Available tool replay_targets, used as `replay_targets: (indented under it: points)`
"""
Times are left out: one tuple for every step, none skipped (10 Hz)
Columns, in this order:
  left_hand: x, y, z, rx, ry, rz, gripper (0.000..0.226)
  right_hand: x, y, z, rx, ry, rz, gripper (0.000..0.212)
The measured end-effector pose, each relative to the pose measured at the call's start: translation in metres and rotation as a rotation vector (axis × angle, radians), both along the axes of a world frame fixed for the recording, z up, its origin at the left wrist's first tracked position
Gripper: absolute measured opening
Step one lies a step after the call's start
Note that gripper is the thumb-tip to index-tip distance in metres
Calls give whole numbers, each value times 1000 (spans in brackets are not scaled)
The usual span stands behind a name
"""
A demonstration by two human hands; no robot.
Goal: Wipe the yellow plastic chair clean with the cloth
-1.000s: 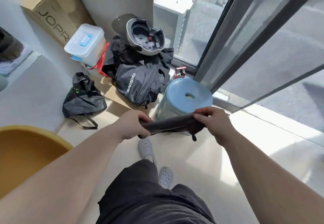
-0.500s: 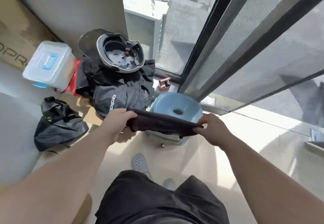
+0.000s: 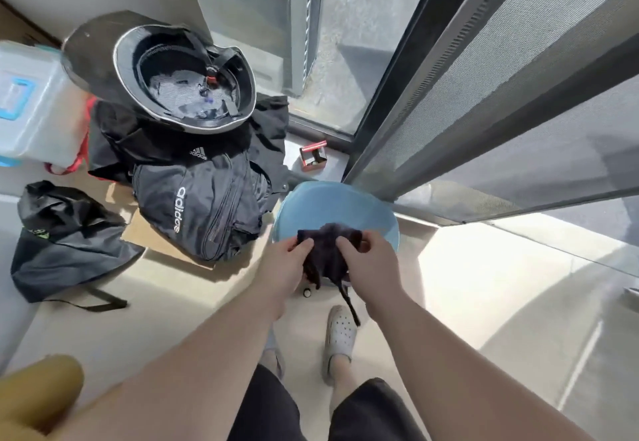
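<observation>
— Beige floor tiles are sunlit beside the window. And the cloth?
— Bunched, it is gripped by left hand and right hand over the blue stool; the yellow chair is glimpsed near left.

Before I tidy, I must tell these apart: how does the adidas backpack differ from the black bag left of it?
The adidas backpack has white lettering and zips; the black bag has a small green mark. The backpack rests on cardboard; the black bag slumps on the floor. Both are dark fabric.
</observation>
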State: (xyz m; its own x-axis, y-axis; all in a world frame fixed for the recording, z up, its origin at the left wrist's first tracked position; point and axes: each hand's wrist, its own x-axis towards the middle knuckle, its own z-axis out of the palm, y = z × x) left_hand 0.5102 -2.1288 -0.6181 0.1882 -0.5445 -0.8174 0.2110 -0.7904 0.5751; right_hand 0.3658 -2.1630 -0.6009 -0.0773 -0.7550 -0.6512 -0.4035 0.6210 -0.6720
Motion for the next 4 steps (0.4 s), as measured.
replay_targets:
  points:
    - [-29,-14,-19,-8,165,-13,27,9,-6,-12,13,-49,60,46]
    - [-42,-29,-46,-12,153,-16,17,5,-9,-33,11,-106,65,61]
    - [-44,-42,-78,88,127,-4,17,-5,-6,-50,-85,4,161,58]
    - [-27,-56,-103,225,-159,-19,10,-12,-7,-73,-30,26,227,44]
